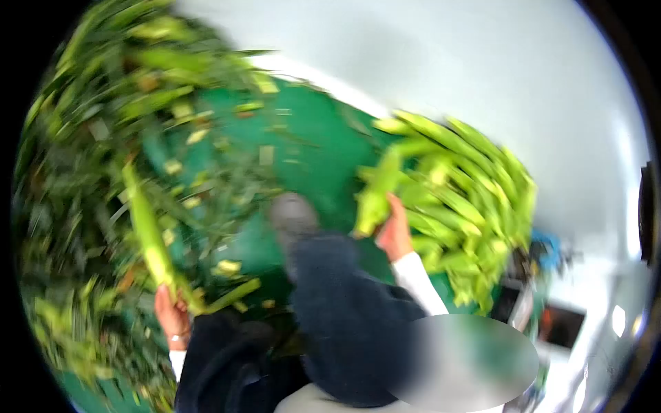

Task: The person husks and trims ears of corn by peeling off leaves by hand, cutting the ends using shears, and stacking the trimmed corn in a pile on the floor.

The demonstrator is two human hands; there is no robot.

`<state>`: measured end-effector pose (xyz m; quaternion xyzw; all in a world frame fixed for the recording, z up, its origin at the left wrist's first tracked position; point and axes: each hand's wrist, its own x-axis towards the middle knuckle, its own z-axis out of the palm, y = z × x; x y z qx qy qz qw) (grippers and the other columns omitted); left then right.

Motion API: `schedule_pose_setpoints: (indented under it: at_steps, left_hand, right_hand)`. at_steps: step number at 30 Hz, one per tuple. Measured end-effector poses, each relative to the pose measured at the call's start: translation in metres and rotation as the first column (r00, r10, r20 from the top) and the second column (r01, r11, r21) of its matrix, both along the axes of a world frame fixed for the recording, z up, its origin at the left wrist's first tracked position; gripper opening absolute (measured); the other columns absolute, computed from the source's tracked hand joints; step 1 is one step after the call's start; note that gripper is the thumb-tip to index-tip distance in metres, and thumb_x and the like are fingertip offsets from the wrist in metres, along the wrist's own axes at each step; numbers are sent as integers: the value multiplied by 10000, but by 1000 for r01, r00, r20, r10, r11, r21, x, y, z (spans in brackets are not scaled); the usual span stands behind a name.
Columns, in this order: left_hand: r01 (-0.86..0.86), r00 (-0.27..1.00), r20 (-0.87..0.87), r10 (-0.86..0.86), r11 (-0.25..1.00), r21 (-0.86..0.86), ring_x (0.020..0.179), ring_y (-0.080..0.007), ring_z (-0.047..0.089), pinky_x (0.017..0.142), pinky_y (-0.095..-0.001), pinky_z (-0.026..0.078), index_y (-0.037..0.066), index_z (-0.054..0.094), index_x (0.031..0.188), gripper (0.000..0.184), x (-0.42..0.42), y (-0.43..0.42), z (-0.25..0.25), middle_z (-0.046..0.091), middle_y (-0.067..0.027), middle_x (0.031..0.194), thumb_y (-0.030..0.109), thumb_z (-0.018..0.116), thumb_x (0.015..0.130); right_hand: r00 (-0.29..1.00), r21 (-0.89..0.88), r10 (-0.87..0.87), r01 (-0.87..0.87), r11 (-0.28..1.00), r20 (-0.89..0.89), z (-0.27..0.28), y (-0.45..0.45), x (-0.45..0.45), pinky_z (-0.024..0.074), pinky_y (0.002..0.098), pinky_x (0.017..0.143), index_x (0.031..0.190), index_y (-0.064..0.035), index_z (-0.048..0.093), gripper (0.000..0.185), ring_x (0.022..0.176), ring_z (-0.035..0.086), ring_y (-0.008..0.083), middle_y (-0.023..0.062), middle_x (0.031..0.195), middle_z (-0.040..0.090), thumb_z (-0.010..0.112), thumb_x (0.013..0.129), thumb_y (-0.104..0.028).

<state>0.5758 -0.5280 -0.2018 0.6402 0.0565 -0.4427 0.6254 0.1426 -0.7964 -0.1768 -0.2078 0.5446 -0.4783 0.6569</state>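
Note:
My left hand [172,313] is closed around the lower end of a long ear of corn [146,224] in its green husk, with a loose strip of leaf trailing near the grip. The cob's tip points up and away over the scattered leaves. On the other side, my right hand [394,230] grips a second, paler green ear of corn [379,193] near its lower end. That one is held against the near side of a pile of husked-looking light green corn ears [475,199]. Motion blur hides the exact finger positions.
Stripped leaves and stalks [76,186] spread across the left, heaped higher at the upper left. A green floor [317,131] lies between the heaps, along a pale wall [413,48]. My shoe [292,213] is in the middle. Right of the pile are a blue item [546,249] and clutter.

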Motion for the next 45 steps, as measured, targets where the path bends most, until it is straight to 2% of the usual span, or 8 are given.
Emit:
schedule_pose_setpoints:
  at_steps: [7, 11, 17, 22, 27, 33, 38, 45]
  left_hand:
    - [544, 780, 153, -607, 778, 315, 608, -147, 564, 536, -256, 462, 26, 508, 940, 236, 14, 17, -62, 561, -79, 766, 257, 556, 935]
    - [306, 172, 676, -717, 691, 655, 978, -336, 533, 886, -398, 434, -45, 451, 1234, 449, 41, 16, -101, 518, -213, 1098, 116, 621, 851]
    - [200, -33, 586, -810, 569, 798, 952, -423, 551, 838, -444, 460, -46, 473, 1198, 606, 48, -71, -134, 549, -260, 1096, 316, 712, 774]
    - [574, 317, 405, -858, 513, 638, 839, -297, 660, 724, -372, 513, -59, 596, 969, 469, 70, -84, -100, 666, -219, 885, 287, 751, 692]
    - [113, 986, 129, -104, 991, -67, 974, -220, 596, 842, -366, 505, 17, 465, 1184, 451, 51, -60, -11, 588, -97, 1090, 134, 690, 811]
    - [-21, 996, -90, -23, 885, -464, 1081, -270, 565, 926, -461, 474, 35, 494, 1223, 463, 53, -49, 33, 572, -117, 1182, 261, 644, 848]
    - [-90, 982, -177, -64, 666, -740, 1246, -335, 429, 1083, -472, 303, -13, 483, 1243, 501, 60, -27, 43, 472, -215, 1316, 151, 609, 787]
    - [-339, 934, -140, 329, 687, -643, 1301, -381, 349, 1082, -568, 265, 67, 436, 1320, 546, 74, 6, 42, 424, -188, 1360, 202, 622, 824]
  right_hand:
    - [888, -287, -421, 362, 887, -183, 54, -110, -157, 498, 477, 757, 1087, -54, 530, 363, 844, 606, 283, 118, 992, 624, 606, 865, -331]
    - [724, -372, -670, 584, 721, -162, 94, -162, -187, 489, 449, 710, 1084, -54, 463, 317, 800, 594, 289, 142, 858, 583, 551, 870, -271]
    - [942, -81, 147, -179, 981, -300, 46, -97, -13, 494, 357, 715, 945, -23, 560, 217, 812, 627, 200, 97, 884, 624, 574, 843, -214]
    - [692, 48, 639, -665, 745, -335, 31, -55, 137, 480, 295, 701, 1093, -31, 443, 435, 810, 599, 146, 63, 938, 599, 697, 771, -173]
    - [189, -24, 856, -979, 203, -482, 36, -26, 251, 482, 301, 755, 1090, 5, 458, 477, 857, 579, 138, 72, 1004, 576, 739, 748, -175]
    - [-45, -67, 811, -992, -103, -583, 42, 39, 318, 443, 316, 663, 1060, 12, 488, 441, 739, 521, 158, 87, 839, 537, 698, 733, -196]
    - [50, 73, 999, -996, 50, 5, 24, 54, 301, 471, 277, 624, 1122, 41, 465, 415, 691, 562, 144, 96, 842, 571, 601, 751, -83]
    - [-381, 145, 843, -925, -352, -379, 6, 75, 294, 472, 265, 746, 1137, 27, 440, 460, 827, 558, 127, 50, 902, 570, 638, 735, -76]
